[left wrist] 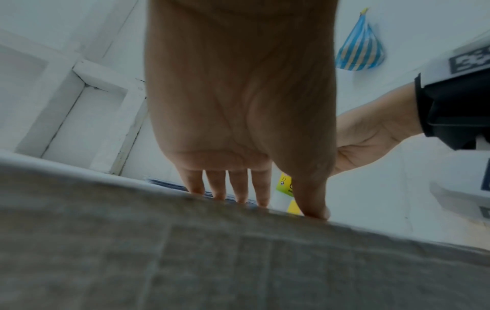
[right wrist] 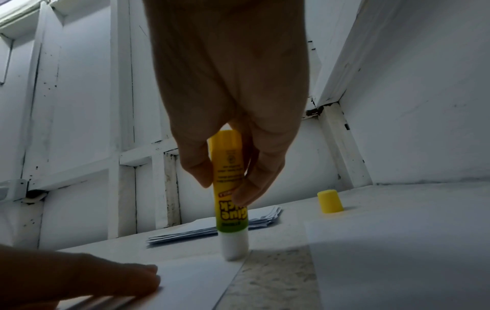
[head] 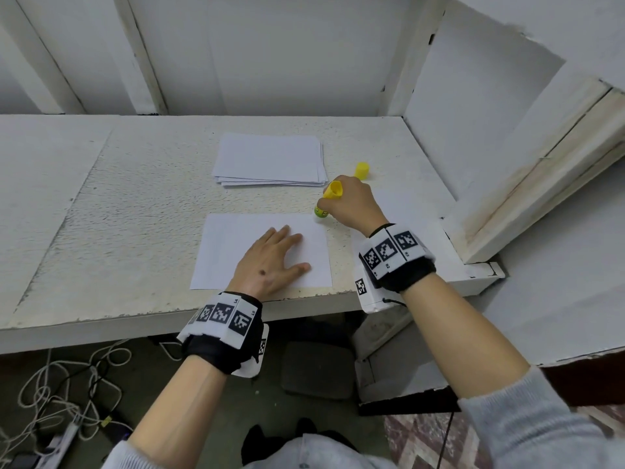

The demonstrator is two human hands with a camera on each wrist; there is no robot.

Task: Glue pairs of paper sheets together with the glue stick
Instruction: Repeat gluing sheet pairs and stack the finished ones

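- Right hand (head: 355,206) grips the glue stick (head: 327,202), fingers and thumb curled round the upper half of the tube; the wrist view shows the fingers (right wrist: 196,167) pinching the yellow-and-green label from both sides.
- Stick (right wrist: 230,197) is inverted: yellow base up, inside the grip; the white glue end sticks out below the fingers, pointing down.
- White tip touches the far right corner of the sheet (head: 233,252), right at the paper's edge. Tube stands near upright in the wrist view; in the head view it leans, base toward the far side.
- Left hand (head: 270,262) lies flat, palm down, on the right half of the sheet, fingers straight and spread, holding nothing. Its wrist view shows the fingertips (left wrist: 240,197) pressed on the surface, with the stick (left wrist: 285,188) just beyond the thumb.
- The hands are near each other but apart; the stick meets the paper just past the left fingertips.
- Sheet lies at the near edge of the table (head: 118,198), in front of the person.
- Stack (head: 270,160) of white sheets rests behind it, loosely squared, edges fanned a little.
- Yellow cap (head: 362,170) stands alone on the table, right of the stack and behind the right hand, touching neither.
- Another white sheet (right wrist: 397,251) lies flat under the right wrist, beside the first, a strip of bare table between them.
- Both wrists wear black bands with square-patterned tags.
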